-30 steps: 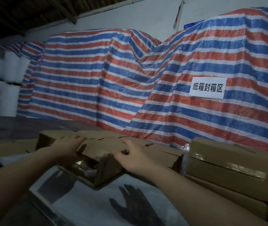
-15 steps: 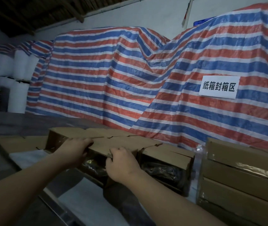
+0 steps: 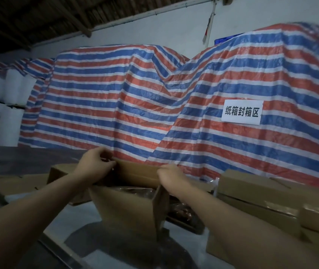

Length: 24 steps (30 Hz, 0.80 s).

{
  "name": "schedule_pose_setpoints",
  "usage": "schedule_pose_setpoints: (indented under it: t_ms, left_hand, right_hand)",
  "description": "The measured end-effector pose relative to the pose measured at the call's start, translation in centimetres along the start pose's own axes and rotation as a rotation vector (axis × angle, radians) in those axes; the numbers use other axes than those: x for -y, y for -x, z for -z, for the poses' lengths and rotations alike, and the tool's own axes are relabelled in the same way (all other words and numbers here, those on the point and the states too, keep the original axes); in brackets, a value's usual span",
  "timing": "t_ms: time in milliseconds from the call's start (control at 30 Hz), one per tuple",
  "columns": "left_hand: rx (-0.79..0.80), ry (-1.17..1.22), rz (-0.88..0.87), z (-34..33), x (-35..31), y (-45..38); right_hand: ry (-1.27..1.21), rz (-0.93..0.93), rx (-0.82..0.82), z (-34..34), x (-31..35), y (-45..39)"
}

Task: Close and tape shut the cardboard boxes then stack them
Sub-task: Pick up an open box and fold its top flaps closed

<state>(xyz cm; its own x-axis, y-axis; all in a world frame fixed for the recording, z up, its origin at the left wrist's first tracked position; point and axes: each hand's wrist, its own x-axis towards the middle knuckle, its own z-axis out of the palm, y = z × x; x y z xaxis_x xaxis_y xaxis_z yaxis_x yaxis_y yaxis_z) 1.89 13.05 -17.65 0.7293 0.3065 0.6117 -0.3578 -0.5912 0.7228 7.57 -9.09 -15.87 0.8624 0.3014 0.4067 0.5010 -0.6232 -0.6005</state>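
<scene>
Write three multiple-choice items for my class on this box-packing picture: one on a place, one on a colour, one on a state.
1. Where is the white sign?
A. On the striped tarp
B. On the open box
C. On the ceiling

2. Which colours stripe the tarp?
A. Green and yellow
B. Red, blue and white
C. Black and grey

3. What state is the box between the hands in?
A. Taped shut
B. Crushed flat
C. Open, flaps not yet folded down

Answers: 1 A, the sign hangs on the tarp at the right. 2 B, the bands show those colours. 3 C, the left hand and right hand grip a raised flap, with contents visible inside.
</scene>
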Motion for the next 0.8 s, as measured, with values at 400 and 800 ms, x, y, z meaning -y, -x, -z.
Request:
schedule_pose_setpoints:
  t_ms: [400,800]
  left_hand:
    - [0.375,0.721,0.099,-6.6,-14.4,4.5]
    - [0.392,0.891,0.222,-19.6,-25.0,15.7]
  right_hand:
    - [-0.348,-0.373,-0.034,19.8,-3.2,10.9]
    - [-0.530,-0.606,-0.182,31.4,-12.5,22.8]
